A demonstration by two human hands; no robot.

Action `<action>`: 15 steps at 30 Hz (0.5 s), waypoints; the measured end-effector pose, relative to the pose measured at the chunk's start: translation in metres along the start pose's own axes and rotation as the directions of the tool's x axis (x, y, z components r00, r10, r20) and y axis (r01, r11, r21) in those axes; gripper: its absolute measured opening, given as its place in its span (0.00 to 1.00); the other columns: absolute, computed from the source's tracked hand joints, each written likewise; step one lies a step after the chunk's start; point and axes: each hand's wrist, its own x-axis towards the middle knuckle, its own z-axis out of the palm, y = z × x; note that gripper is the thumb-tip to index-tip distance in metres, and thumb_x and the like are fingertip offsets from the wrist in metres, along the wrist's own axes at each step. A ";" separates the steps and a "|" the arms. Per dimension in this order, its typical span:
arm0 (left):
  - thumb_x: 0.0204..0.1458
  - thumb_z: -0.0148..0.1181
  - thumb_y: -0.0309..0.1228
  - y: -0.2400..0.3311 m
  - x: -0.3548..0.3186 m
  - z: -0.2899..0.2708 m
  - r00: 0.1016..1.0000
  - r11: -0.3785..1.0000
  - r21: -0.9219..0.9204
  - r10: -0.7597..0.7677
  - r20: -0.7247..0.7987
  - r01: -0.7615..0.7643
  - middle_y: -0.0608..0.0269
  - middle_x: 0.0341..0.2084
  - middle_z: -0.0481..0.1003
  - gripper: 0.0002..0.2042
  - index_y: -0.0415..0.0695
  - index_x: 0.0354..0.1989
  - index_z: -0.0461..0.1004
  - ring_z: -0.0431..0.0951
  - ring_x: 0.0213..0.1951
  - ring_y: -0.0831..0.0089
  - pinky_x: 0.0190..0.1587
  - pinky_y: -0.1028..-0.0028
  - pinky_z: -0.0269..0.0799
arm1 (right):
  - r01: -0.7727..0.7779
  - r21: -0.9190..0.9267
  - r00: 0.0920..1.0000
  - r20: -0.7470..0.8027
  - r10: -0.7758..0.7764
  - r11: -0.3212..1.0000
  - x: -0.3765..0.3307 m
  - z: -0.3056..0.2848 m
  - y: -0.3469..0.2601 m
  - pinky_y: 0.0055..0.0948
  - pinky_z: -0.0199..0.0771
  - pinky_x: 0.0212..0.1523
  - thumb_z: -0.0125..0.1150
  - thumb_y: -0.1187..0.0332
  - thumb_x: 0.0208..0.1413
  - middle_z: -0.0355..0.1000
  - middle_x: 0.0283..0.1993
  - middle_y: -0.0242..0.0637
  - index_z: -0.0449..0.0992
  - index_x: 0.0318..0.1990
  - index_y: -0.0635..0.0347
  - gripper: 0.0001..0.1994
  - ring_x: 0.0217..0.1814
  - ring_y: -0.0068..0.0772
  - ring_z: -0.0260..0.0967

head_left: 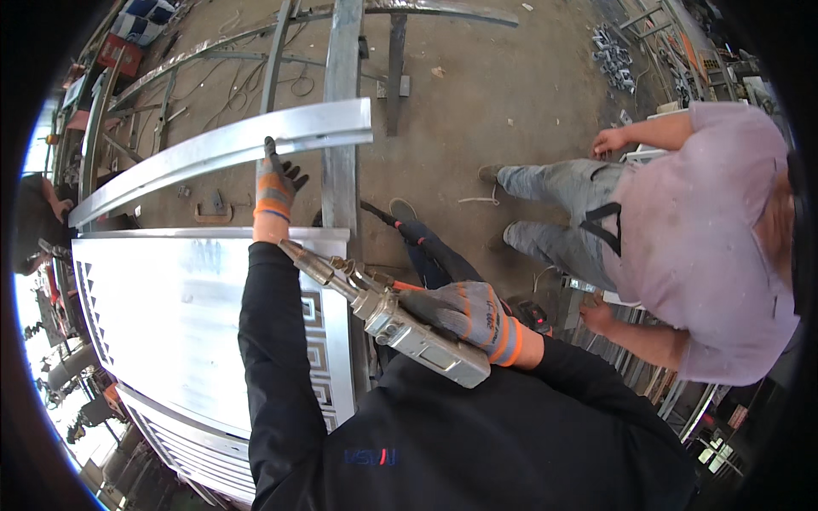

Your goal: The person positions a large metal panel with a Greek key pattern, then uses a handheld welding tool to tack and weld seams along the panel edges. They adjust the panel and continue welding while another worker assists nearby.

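Your left hand (274, 186) gripped the curved rail (226, 149) above the gate panel (170, 315), fingers clamped on its edge. Your right hand (469, 313) was closed around the welding torch (388, 315), nozzle aimed leftward over the panel. The rail could have slipped under that one-handed hold, and a bystander (690, 238) stood close to the torch.

Left hand (275, 189) extended forward, gripping; right hand (467, 313) fisted, arm bent.

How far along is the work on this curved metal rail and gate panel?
Done: the gate panel looks assembled, patterned border in place. In hand: the left hand steadies the curved rail above the panel's top edge, while the right hand holds the welding torch, tip short of it. Left: no visible seam joins rail and panel.
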 end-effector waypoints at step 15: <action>0.77 0.44 0.66 -0.245 -0.502 -0.190 0.626 0.816 -0.232 0.560 0.542 -0.530 0.44 0.69 0.77 0.43 0.35 0.79 0.65 0.80 0.69 0.55 0.73 0.54 0.76 | 0.003 0.015 0.996 -0.084 -0.002 1.000 -0.265 0.084 -0.159 0.37 0.91 0.43 0.73 0.69 0.60 0.86 0.56 0.51 0.83 0.59 0.70 0.21 0.47 0.48 0.90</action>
